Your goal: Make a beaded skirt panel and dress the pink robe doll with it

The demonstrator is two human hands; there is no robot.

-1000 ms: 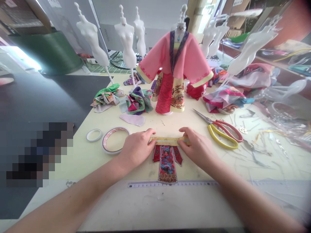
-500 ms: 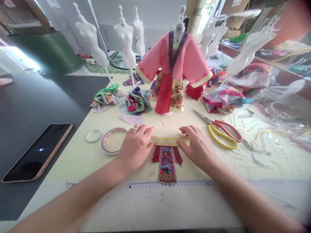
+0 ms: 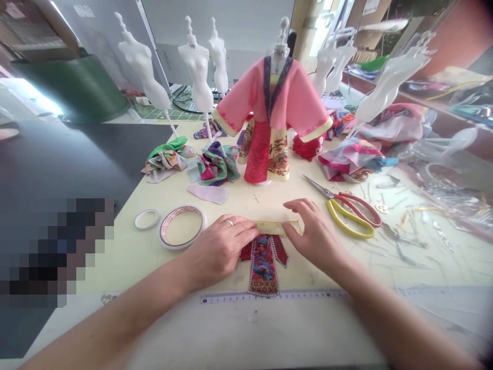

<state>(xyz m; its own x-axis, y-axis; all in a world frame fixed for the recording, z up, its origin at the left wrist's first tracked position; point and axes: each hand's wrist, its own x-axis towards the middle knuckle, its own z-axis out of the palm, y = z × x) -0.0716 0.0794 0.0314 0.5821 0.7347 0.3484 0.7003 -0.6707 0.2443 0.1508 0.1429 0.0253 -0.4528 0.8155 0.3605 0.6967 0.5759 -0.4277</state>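
A small red embroidered doll garment [image 3: 264,266] lies flat on the pale yellow table [image 3: 127,257], with a yellow band [image 3: 274,227] across its top. My left hand [image 3: 220,248] lies flat on the band's left part, fingers stretched out and pressing down, a ring on one finger. My right hand [image 3: 314,234] presses the band's right end with its fingers extended. A clear ruler [image 3: 277,296] lies just below the garment.
Yellow-and-red scissors [image 3: 346,210] lie right of my hands. A large tape roll [image 3: 182,233] and a small one [image 3: 147,219] sit to the left. Behind stand a dressed doll mannequin [image 3: 271,113], bare white mannequins [image 3: 198,67] and fabric scraps [image 3: 215,163].
My left hand has slid right along the yellow band, covering more of it. My right hand has stayed at the band's right end.
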